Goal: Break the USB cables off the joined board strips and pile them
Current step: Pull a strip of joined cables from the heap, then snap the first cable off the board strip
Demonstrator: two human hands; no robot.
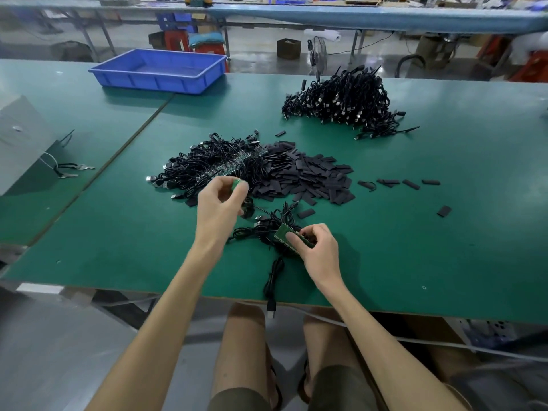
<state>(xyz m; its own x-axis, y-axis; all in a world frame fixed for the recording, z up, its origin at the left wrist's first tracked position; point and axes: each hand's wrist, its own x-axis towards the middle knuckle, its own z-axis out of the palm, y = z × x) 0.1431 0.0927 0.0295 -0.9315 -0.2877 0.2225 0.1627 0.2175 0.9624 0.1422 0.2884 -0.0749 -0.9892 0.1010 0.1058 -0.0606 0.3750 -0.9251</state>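
Biggest first: a green worktop (pixel 444 232), carrying everything. In its middle, a heap of black USB cables (pixel 207 164) still joined to green strips, used here as the landmark. Far behind the heap and to its right, a tall pile of loose cables (pixel 341 99), most likely the done ones. Far behind the heap to its left, a blue tray (pixel 160 71). Touching the heap's right side, a spread of flat black sleeves (pixel 302 176).

Just in front of the heap, the board strip (pixel 281 232) in work, with a small tangle of cables hanging off it. Probably thin, stiff and light, snapping at its joins like a biscuit. Cables soft, floppy and quick to tangle. Best held by the flat faces of the strip, close to a join. Never tugged by the wire, for fear of ripping it off its little board.

Then the right hand (pixel 317 247), in front of the heap and a bit right: palm down, thumb lying on the strip, fingers curled round it, gripping tight. Next the left hand (pixel 221 200), at the heap's near edge: lifted off the worktop, back toward the camera, fingers pinching a small green board piece (pixel 237 183), a coiled cable dangling below.

Smallest: one loose cable (pixel 272 280), further in front of the heap, drooping over the worktop's edge.
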